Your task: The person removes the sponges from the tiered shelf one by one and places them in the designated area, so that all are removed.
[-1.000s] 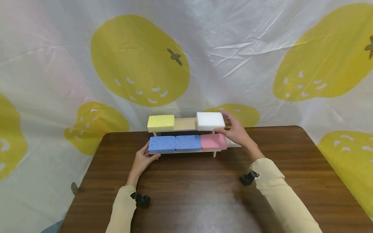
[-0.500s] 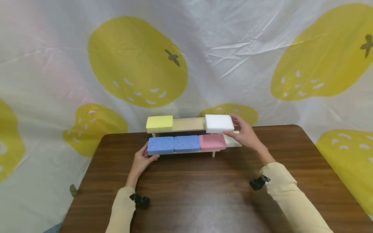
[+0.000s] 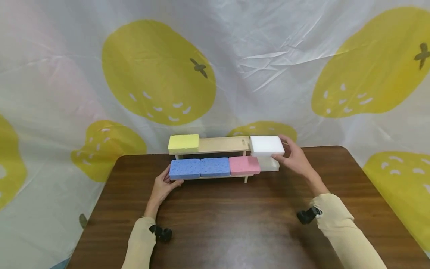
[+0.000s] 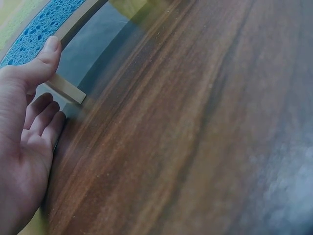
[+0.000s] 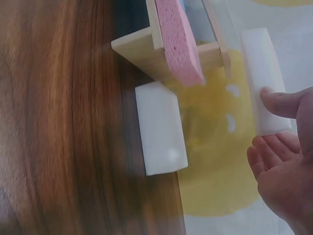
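Note:
My right hand (image 3: pixel 295 158) holds a white sponge block (image 3: pixel 267 145) by its right end, just off the right end of the rack's upper shelf. In the right wrist view, the thumb presses the face of that white block (image 5: pixel 266 73) while the fingers curl below it. My left hand (image 3: pixel 164 188) grips the left end of the small wooden two-step rack (image 3: pixel 223 145). In the left wrist view, the thumb lies on the shelf edge beside a blue sponge (image 4: pixel 41 34), with the other fingers curled underneath. Two blue sponges (image 3: pixel 215 166) and a pink sponge (image 3: pixel 244 165) line the lower shelf.
A yellow sponge (image 3: pixel 183 142) sits at the left of the upper shelf. Another white block (image 3: pixel 270 164) lies on the brown wooden table (image 3: pixel 228 216), right of the rack. Behind the table hangs a fruit-patterned curtain (image 3: pixel 242 74).
The right hand has carried the white block rightward along the upper shelf and past its end, uncovering the shelf's right part. The left hand stays at the rack.

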A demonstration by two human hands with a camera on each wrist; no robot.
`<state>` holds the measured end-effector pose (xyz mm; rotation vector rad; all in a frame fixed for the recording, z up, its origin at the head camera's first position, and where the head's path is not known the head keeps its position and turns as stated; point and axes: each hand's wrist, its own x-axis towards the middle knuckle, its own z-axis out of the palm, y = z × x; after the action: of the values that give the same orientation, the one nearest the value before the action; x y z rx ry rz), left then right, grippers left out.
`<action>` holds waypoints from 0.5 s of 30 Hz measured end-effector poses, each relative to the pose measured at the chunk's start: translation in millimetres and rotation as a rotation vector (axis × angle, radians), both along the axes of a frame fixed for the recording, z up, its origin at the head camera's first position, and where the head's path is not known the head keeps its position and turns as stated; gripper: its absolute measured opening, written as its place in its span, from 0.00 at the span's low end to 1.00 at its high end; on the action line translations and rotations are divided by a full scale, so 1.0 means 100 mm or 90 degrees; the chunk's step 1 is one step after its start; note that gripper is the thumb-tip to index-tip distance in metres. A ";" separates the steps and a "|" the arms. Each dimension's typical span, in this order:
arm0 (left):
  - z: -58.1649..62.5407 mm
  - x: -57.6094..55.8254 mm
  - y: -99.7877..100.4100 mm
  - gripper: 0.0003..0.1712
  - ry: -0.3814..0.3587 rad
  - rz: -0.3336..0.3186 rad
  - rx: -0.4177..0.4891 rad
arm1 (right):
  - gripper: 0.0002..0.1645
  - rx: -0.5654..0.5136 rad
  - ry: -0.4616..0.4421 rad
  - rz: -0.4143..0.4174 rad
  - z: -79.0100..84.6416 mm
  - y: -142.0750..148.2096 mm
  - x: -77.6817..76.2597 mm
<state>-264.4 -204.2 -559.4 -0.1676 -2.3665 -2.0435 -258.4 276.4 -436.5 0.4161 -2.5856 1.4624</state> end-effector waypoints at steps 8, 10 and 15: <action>0.02 -0.03 0.03 0.52 0.013 -0.004 -0.007 | 0.46 0.000 0.011 -0.021 -0.07 0.23 0.07; 0.02 -0.02 0.04 0.52 0.012 -0.003 -0.006 | 0.46 0.016 0.015 -0.033 -0.10 0.27 0.09; 0.02 0.01 0.04 0.51 0.012 -0.005 0.000 | 0.44 0.036 0.026 -0.048 -0.19 0.37 0.11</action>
<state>-263.9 -200.6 -557.3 -0.1951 -2.3585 -2.0365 -247.5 313.0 -455.7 0.3482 -2.5856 1.3466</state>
